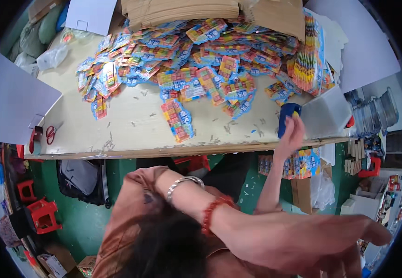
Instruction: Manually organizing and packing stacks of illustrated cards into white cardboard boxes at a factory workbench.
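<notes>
My left arm, with a silver bangle and a red beaded bracelet, crosses close under the view toward the lower right. The blurred left hand [321,243] is there, its fingers bent downward and partly cut off by the edge; nothing shows in it. At the table's right front, my right hand [292,135] reaches up with fingers stretched out to a dark blue block-like device [283,121] with a yellow bit on it. Whether the fingertips press on it is unclear. Beyond lies a heap of colourful blister cards [159,51], with one card [177,120] lying nearest the front edge.
A translucent plastic bin [328,112] stands right of the device, below a stacked row of cards [307,53]. Cardboard [182,14] covers the heap's back. Red-handled scissors [50,135] lie at the left; small metallic bits are scattered about. Red stools [43,215] stand on the green floor.
</notes>
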Tool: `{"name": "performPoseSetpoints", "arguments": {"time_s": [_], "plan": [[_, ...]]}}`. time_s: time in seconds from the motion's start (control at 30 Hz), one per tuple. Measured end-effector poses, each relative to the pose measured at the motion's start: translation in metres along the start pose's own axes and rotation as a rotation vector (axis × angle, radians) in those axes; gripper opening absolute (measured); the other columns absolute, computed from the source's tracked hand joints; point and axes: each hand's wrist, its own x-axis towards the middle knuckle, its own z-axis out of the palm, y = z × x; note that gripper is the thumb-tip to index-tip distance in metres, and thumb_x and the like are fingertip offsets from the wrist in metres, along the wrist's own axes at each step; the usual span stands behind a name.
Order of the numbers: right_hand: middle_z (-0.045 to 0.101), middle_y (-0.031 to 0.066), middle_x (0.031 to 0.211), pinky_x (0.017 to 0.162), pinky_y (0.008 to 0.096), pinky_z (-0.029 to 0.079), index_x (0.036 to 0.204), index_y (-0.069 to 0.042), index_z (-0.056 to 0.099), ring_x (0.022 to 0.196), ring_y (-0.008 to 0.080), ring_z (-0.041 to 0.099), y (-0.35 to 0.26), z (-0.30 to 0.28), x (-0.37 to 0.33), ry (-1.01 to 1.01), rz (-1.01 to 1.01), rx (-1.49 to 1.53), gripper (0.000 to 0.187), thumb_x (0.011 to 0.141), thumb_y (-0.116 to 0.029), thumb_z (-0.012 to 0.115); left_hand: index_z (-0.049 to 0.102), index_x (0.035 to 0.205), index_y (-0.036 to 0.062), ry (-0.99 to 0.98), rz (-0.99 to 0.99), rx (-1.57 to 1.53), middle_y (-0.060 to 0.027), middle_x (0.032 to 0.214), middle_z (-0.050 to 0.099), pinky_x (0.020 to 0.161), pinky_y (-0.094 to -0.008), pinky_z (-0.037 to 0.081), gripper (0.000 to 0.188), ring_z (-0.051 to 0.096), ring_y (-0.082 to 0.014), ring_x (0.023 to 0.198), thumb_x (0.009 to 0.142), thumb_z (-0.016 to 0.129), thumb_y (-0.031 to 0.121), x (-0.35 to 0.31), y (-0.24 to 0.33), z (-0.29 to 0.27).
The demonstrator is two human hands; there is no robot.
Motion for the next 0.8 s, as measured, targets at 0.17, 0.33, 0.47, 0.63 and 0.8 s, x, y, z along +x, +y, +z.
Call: {"name": "performPoseSetpoints", "arguments": {"time_s": [0.17,0.33,0.47,0.63,0.8], "plan": [[0.059,0.0099,0.098,0.078,0.0284,0.049,0.114,0.002,0.057,0.091,0.0174,0.059,0.024,0.069,0.098,-0.049,-0.147,-0.132,0.028,0.090,-0.011,0.059,0.039,0.138,0.0022,-0.106,-0.325,-1.499,-0.0166,0.101,0.064,0.076,-0.0286,0.053,0.062,0.064,-0.0188,0.088,0.101,0.016,0.046,0.001,0.015,0.019],[0.053,0.0268,0.117,0.095,0.0476,0.039,0.131,0.009,0.039,0.106,0.0377,0.053,0.119,0.036,0.260,0.226,-0.161,-0.894,0.083,0.077,-0.046,0.070,0.054,0.117,-0.0068,-0.038,-0.215,-0.241,-0.0183,0.098,0.063,0.081,-0.0314,0.049,0.052,0.063,-0.0226,0.087,0.100,0.035,0.038,-0.043,0.025,-0.018],[0.055,0.0208,0.125,0.095,0.0400,0.041,0.128,0.007,0.046,0.111,0.0299,0.056,0.144,0.017,0.336,-0.102,0.314,-0.727,0.076,0.076,-0.041,0.075,0.049,0.125,-0.0042,0.642,-0.031,-0.102,-0.0195,0.091,0.062,0.080,-0.0348,0.047,0.050,0.059,-0.0258,0.086,0.099,0.036,0.037,-0.110,0.020,-0.062],[0.059,0.0164,0.118,0.096,0.0355,0.041,0.129,0.008,0.046,0.108,0.0224,0.056,0.101,0.051,0.321,-0.512,0.319,-0.163,0.086,0.065,-0.034,0.085,0.046,0.131,0.0021,1.140,0.351,-0.089,-0.0118,0.100,0.061,0.083,-0.0350,0.047,0.042,0.058,-0.0235,0.090,0.099,0.042,0.029,-0.209,0.005,-0.082],[0.046,0.0217,0.131,0.095,0.0369,0.042,0.142,0.007,0.024,0.113,0.0274,0.052,0.057,0.027,0.323,0.193,0.162,-0.350,0.114,0.058,-0.034,0.089,0.045,0.131,0.0019,1.306,0.424,-0.016,-0.0104,0.102,0.061,0.082,-0.0320,0.048,0.039,0.059,-0.0206,0.088,0.098,0.043,0.022,-0.226,0.016,-0.082]]}}
